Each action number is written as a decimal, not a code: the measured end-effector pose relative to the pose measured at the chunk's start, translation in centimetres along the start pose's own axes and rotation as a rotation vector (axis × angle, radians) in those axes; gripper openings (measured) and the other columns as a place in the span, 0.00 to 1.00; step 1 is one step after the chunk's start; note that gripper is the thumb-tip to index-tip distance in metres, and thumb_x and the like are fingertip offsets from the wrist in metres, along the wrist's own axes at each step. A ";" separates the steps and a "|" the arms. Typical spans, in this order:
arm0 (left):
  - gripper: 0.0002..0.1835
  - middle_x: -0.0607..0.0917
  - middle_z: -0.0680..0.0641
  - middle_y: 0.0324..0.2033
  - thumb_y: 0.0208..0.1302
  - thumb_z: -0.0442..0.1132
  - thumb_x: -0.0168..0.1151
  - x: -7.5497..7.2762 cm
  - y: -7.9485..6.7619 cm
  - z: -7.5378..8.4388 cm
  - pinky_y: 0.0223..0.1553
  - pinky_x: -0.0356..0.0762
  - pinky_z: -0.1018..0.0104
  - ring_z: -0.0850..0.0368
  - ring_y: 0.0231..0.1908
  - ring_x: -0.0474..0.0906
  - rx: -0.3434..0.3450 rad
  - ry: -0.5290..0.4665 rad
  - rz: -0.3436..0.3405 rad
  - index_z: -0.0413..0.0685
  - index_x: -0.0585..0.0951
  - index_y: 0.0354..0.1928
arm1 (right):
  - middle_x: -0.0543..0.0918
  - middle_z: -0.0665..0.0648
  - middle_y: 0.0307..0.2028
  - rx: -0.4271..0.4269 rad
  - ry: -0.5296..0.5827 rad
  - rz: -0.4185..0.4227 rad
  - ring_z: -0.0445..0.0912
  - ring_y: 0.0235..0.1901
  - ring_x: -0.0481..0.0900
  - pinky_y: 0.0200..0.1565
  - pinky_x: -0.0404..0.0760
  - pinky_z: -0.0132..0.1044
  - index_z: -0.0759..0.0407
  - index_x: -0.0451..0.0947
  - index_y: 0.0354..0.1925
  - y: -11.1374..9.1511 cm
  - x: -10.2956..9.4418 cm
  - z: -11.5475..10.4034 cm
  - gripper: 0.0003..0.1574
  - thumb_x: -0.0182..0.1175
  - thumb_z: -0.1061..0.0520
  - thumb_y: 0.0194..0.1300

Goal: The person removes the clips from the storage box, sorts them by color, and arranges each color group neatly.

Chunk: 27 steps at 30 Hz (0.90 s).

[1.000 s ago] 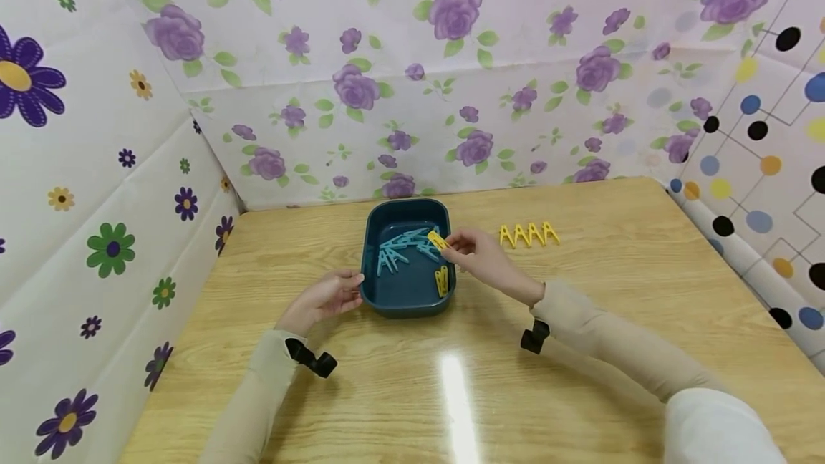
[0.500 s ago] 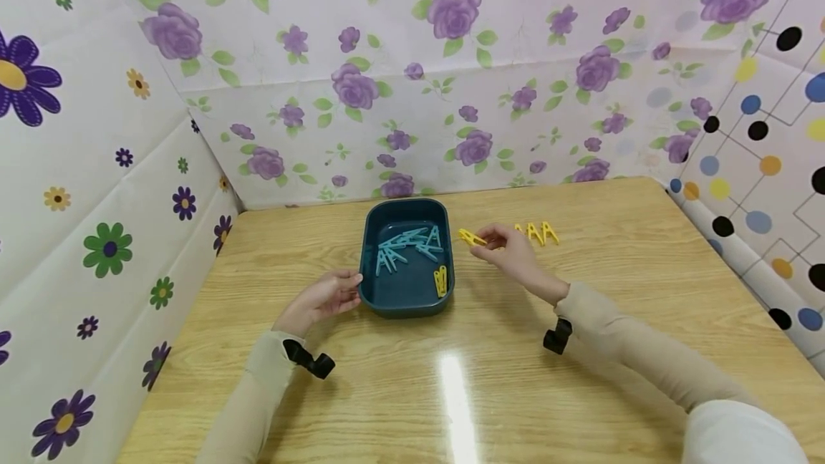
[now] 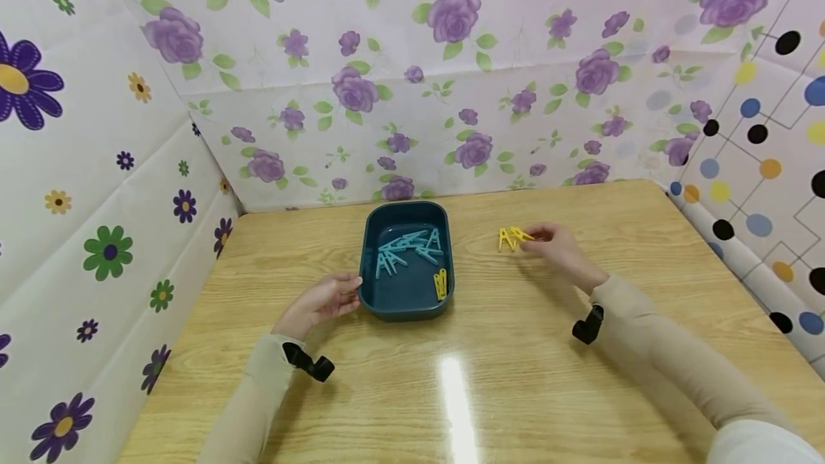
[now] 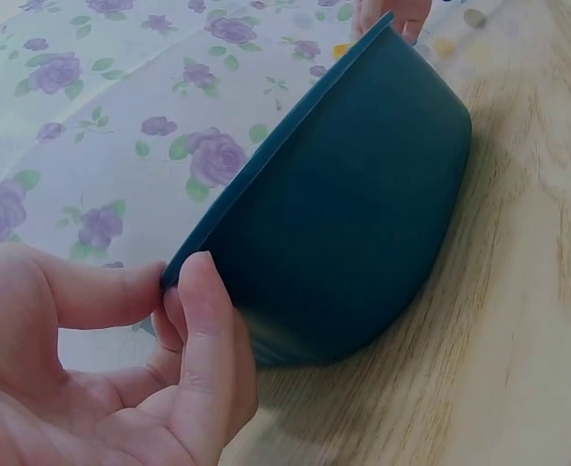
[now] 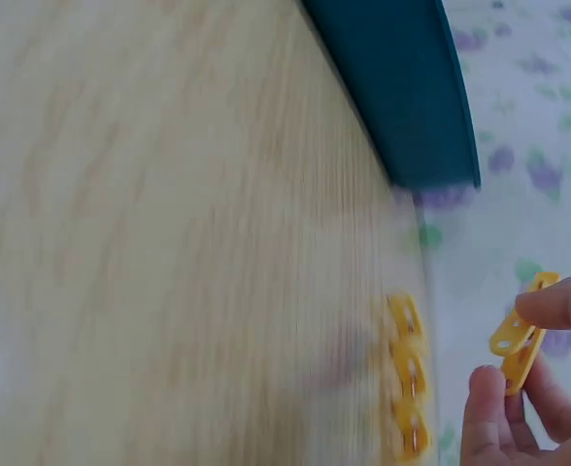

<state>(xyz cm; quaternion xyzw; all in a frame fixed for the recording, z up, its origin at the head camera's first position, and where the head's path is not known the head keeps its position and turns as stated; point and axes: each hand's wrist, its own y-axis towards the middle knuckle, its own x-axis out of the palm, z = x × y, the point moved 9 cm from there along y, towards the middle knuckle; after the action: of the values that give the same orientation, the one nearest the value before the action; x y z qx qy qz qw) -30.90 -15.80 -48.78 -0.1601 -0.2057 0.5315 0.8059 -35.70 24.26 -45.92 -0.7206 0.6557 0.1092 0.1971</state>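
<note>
A dark teal plastic bin (image 3: pixel 406 312) stands on the table, holding several light-blue clothespins (image 3: pixel 409 240) and a couple of yellow clothespins (image 3: pixel 440 283) by its right wall. At the bin's left side my left hand (image 3: pixel 320 301) pinches the rim between thumb and fingers, clearly seen in the left wrist view on the teal wall (image 4: pixel 334 194). To the right of the bin, my right hand (image 3: pixel 562 255) pinches a yellow clothespin (image 5: pixel 530 340). Beside it a row of yellow clothespins (image 5: pixel 409 374) stands on the table; in the head view the hand hides part of this row.
The wooden table (image 3: pixel 361 392) reaches back to a wall of flowered cloth (image 3: pixel 309 134). Patterned cloth also hangs at the left and right sides. A bright light reflection (image 3: pixel 457 407) lies on the front of the table.
My right hand has carried a yellow clothespin from above the bin rightward to the yellow row. The left hand has kept its hold on the bin's rim.
</note>
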 end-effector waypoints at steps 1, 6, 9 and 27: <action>0.14 0.77 0.55 0.26 0.68 0.39 0.50 0.0 0.0 0.0 0.37 0.78 0.73 0.64 0.28 0.74 -0.001 -0.001 0.002 0.38 0.67 0.51 | 0.73 0.61 0.48 0.021 0.001 0.002 0.54 0.46 0.75 0.48 0.78 0.47 0.63 0.68 0.54 0.0 -0.6 0.4 0.24 0.59 0.55 0.61; 0.15 0.77 0.54 0.26 0.68 0.39 0.50 -0.1 0.1 0.0 0.35 0.78 0.74 0.64 0.28 0.74 -0.004 0.004 0.005 0.37 0.66 0.52 | 0.72 0.60 0.47 0.083 0.016 0.021 0.56 0.47 0.76 0.48 0.79 0.45 0.67 0.65 0.56 0.2 -3.3 2.1 0.28 0.57 0.54 0.63; 0.15 0.77 0.54 0.25 0.68 0.38 0.50 -0.2 0.1 -0.1 0.35 0.78 0.74 0.63 0.27 0.74 -0.012 -0.002 0.009 0.37 0.66 0.52 | 0.72 0.60 0.46 0.133 0.035 0.036 0.51 0.41 0.79 0.47 0.80 0.43 0.67 0.64 0.56 0.3 -4.7 3.4 0.29 0.57 0.51 0.63; 0.15 0.79 0.55 0.24 0.66 0.38 0.53 -0.6 0.3 -0.3 0.34 0.78 0.74 0.64 0.26 0.75 -0.012 -0.018 0.023 0.38 0.69 0.50 | 0.83 0.63 0.34 0.129 -0.356 0.102 0.45 0.26 0.79 0.30 0.76 0.32 0.71 0.77 0.45 2.1 -8.4 5.8 0.24 0.52 0.50 0.63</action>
<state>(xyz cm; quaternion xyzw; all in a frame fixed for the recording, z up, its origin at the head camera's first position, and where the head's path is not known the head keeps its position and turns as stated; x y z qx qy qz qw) -31.17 -16.24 -49.31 -0.1625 -0.2144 0.5411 0.7968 -38.15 34.18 -47.93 -0.6415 0.6519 0.2024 0.3499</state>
